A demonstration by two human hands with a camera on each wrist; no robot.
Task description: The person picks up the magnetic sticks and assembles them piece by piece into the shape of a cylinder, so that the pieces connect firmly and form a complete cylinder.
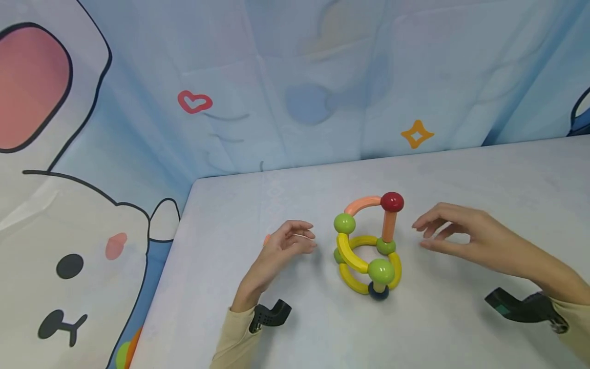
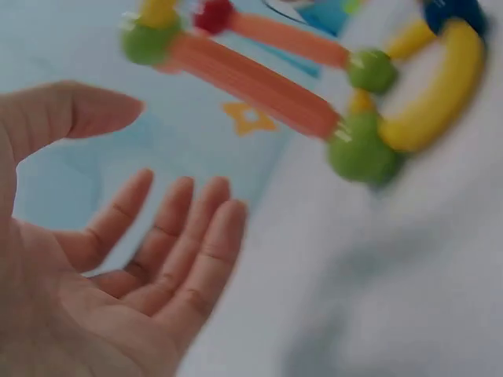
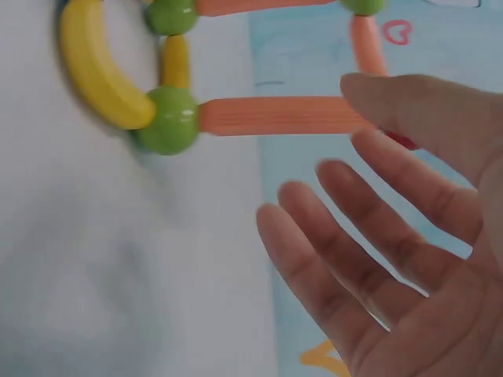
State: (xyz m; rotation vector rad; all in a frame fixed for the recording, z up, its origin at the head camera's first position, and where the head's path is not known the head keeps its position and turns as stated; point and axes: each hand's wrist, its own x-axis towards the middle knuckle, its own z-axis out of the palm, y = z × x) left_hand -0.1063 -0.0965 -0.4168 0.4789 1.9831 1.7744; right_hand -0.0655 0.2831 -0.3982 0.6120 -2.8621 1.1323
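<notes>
A frame built of toy rods and balls (image 1: 353,260) stands on the table between my hands. Curved yellow rods form its ring-shaped base, joined by green balls and a dark blue ball (image 1: 378,292). At the top, a red ball (image 1: 392,201) caps an upright orange rod (image 1: 389,226), and curved orange and yellow rods link it to green balls. My left hand (image 1: 282,252) hovers to the left of the frame, fingers loosely bent and holding nothing. To the right, my right hand (image 1: 470,237) is also apart from it, with fingers relaxed and thumb spread.
A small orange piece (image 1: 266,239) peeks out behind my left hand, mostly hidden. The pale tabletop (image 1: 313,333) meets a blue printed curtain (image 1: 286,138) at the back. A large printed cartoon animal (image 1: 92,297) covers the left side. Each wrist wears a black camera mount (image 1: 272,314).
</notes>
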